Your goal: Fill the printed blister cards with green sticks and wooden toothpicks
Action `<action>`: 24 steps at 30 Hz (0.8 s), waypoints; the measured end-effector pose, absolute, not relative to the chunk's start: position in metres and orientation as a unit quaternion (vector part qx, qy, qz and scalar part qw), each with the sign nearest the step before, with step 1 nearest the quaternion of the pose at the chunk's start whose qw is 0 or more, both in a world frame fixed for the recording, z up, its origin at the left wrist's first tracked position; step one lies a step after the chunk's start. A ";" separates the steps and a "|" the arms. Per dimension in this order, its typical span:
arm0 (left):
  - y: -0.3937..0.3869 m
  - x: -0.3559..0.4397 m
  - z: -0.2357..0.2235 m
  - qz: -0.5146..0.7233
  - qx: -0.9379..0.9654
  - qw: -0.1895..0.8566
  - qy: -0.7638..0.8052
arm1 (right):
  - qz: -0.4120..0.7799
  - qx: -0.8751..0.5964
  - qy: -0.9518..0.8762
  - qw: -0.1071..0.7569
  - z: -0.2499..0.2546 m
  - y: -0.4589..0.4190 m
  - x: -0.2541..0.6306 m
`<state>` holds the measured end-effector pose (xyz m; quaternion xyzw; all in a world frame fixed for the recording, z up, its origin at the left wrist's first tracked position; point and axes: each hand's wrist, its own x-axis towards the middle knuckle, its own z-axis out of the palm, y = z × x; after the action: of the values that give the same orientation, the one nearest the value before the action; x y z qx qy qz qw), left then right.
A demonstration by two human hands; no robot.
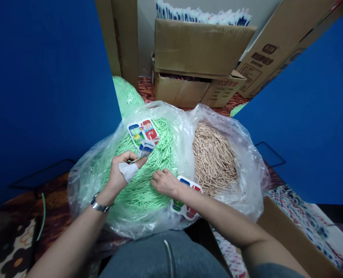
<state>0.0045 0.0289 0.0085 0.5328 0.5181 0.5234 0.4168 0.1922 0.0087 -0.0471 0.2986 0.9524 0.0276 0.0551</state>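
A clear plastic bag [87,164] lies open before me, full of thin light-green sticks [142,193]. My left hand [119,173] is closed on a small printed plastic packet [146,148] above the pile, and a white piece [128,171] lies against its thumb side. My right hand [166,183] rests at the pile's right side, fingers curled down into the green sticks; its fingertips are partly hidden. Beyond the packet, a printed card [150,130] with red and blue panels lies on the sticks. A similar card [185,209] is partly under my right forearm.
To the right, a second clear bag [254,170] holds thin tan sticks [214,158]. Cardboard boxes [201,48] are stacked behind, the upper one filled with printed packets [203,16]. Another open box [295,235] with packets stands at lower right. Blue panels [44,77] flank both sides.
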 end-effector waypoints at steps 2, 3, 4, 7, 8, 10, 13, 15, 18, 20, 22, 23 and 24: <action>0.029 0.005 0.007 0.526 0.534 0.416 0.515 | 0.028 0.299 0.952 0.052 -0.049 0.010 0.190; 0.029 0.005 0.007 0.525 0.536 0.416 0.515 | 0.028 0.301 0.952 0.051 -0.051 0.010 0.189; 0.029 0.005 0.007 0.523 0.537 0.415 0.515 | 0.028 0.301 0.952 0.050 -0.053 0.011 0.190; 0.028 0.005 0.011 0.518 0.539 0.410 0.523 | 0.018 0.294 0.954 0.049 -0.059 0.015 0.193; 0.028 0.005 0.012 0.516 0.539 0.408 0.527 | 0.011 0.293 0.955 0.049 -0.061 0.016 0.195; 0.028 0.005 0.013 0.514 0.534 0.412 0.530 | -0.008 0.297 0.954 0.042 -0.063 0.019 0.199; 0.028 0.005 0.015 0.519 0.525 0.426 0.523 | -0.056 0.314 0.948 0.008 -0.064 0.020 0.203; 0.028 0.004 0.016 0.533 0.520 0.424 0.516 | -0.124 0.334 0.934 -0.038 -0.060 0.021 0.205; 0.028 0.005 0.019 0.542 0.516 0.417 0.515 | -0.216 0.371 0.897 -0.108 -0.051 0.021 0.208; 0.028 0.005 0.021 0.542 0.511 0.419 0.519 | -0.283 0.387 0.864 -0.152 -0.045 0.021 0.208; 0.028 0.004 0.020 0.547 0.503 0.418 0.522 | -0.378 0.395 0.812 -0.205 -0.041 0.022 0.207; 0.028 0.004 0.019 0.553 0.501 0.413 0.523 | -0.435 0.400 0.771 -0.238 -0.041 0.023 0.206; 0.029 0.003 0.018 0.557 0.501 0.405 0.524 | -0.491 0.404 0.723 -0.271 -0.040 0.024 0.205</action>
<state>0.0026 0.0287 0.0180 0.5013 0.5236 0.5570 0.4053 0.2053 0.0241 -0.0400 0.4038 0.7227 -0.4913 -0.2706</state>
